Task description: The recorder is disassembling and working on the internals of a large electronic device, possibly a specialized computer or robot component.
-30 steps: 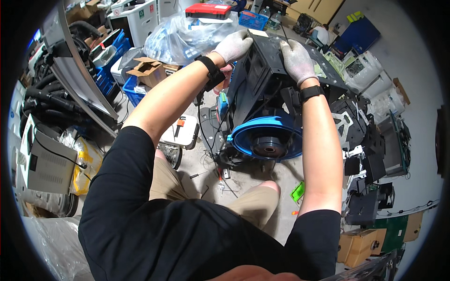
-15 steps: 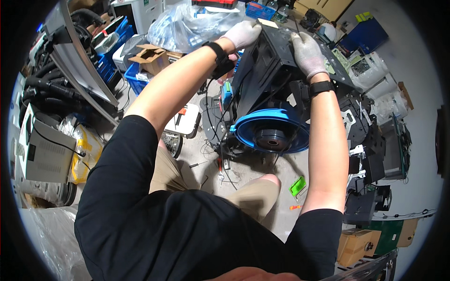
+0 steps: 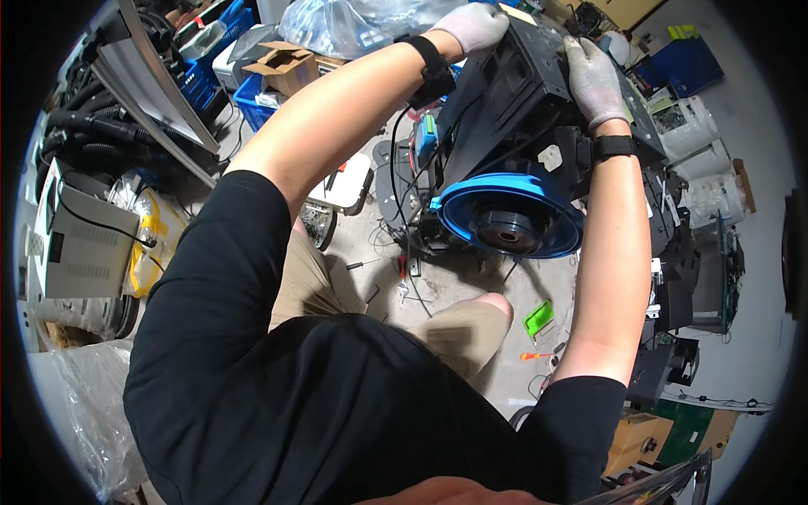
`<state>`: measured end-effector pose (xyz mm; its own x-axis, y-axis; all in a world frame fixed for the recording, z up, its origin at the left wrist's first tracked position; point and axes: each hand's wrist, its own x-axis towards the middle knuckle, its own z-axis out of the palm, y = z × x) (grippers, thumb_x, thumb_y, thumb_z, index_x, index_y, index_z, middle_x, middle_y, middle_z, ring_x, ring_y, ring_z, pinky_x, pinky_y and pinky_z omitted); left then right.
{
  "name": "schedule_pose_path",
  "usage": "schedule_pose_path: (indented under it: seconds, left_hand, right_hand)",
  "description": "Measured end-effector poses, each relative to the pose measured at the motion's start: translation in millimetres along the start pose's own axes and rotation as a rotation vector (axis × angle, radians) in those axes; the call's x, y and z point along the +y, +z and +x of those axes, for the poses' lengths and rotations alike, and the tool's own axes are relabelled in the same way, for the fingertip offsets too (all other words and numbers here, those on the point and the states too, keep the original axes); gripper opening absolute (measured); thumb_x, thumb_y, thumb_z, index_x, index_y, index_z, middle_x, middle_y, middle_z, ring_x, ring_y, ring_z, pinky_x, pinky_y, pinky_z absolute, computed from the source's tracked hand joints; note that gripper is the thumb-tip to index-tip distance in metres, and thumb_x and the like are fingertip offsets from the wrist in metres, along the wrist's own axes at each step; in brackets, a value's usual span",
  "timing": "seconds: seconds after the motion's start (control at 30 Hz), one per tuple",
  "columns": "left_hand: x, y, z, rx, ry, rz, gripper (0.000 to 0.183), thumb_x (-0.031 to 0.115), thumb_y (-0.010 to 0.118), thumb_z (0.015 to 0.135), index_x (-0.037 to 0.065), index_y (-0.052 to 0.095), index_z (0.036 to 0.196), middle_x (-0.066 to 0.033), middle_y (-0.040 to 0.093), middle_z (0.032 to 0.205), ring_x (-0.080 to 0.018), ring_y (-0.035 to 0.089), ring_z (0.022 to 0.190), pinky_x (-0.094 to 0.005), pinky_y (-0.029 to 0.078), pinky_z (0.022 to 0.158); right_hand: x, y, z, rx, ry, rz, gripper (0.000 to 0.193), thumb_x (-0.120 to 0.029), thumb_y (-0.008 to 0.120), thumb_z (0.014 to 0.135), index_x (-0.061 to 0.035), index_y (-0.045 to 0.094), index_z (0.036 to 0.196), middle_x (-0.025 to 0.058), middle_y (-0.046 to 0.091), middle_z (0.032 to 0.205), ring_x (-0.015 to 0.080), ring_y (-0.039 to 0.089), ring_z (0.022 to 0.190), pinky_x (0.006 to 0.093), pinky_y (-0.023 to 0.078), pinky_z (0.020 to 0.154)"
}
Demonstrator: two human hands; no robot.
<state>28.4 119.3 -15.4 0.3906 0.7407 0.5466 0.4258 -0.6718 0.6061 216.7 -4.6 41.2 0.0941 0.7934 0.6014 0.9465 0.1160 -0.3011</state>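
Housing [image 3: 513, 101] higher, between gloved hands

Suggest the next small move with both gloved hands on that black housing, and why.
Probably ease the black housing back down onto the floor before changing grip. The left hand and right hand both grasp its far top edge, it stands tilted, the blue ring hangs at its near end, and wires and small tools lie underneath.

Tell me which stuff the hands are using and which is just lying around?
In use:
left hand
right hand
black machine
blue round part

Lying about:
green plastic piece
orange screwdriver
open cardboard box
clear plastic bag
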Motion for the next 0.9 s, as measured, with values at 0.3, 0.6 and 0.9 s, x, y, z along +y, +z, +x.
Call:
schedule_pose_path:
  seconds: [0.3, 0.6, 0.9]
  left_hand:
    - [-5.0, -10.1, -10.3, 0.085, 0.251, 0.223, 0.035, 0.029, 0.049, 0.095, 0.001, 0.069, 0.088, -0.0227, 0.068, 0.089, -0.0401, 0.065, 0.091, -0.0524, 0.049, 0.087]
    - [0.2, 0.5, -12.6, 0.238, 0.213, 0.214, 0.04, 0.031, 0.045, 0.098, 0.0, 0.07, 0.091, -0.0242, 0.07, 0.102, -0.0408, 0.065, 0.098, -0.0533, 0.047, 0.094]
    - [0.4, 7.9, -5.2, 0.188, 0.067, 0.239, 0.04, 0.033, 0.043, 0.1, 0.003, 0.069, 0.098, -0.0231, 0.071, 0.102, -0.0407, 0.067, 0.1, -0.0547, 0.048, 0.093]
  right_hand:
    - [2.2, 0.0, 1.0, -0.011, -0.032, -0.019, 0.056, -0.044, 0.046, 0.1, 0.0029, 0.065, 0.124, 0.0324, 0.063, 0.123, 0.0473, 0.058, 0.119, 0.0474, 0.045, 0.102]
    - [19.8, 5.2, 8.3, -0.008, -0.027, -0.024, 0.06, -0.047, 0.049, 0.1, 0.0043, 0.062, 0.129, 0.03, 0.065, 0.126, 0.0429, 0.059, 0.122, 0.0413, 0.044, 0.104]
    - [15.0, 3.0, 7.8, -0.031, -0.005, -0.039, 0.059, -0.047, 0.05, 0.1, 0.0034, 0.062, 0.129, 0.0299, 0.065, 0.126, 0.0428, 0.059, 0.123, 0.0411, 0.044, 0.104]
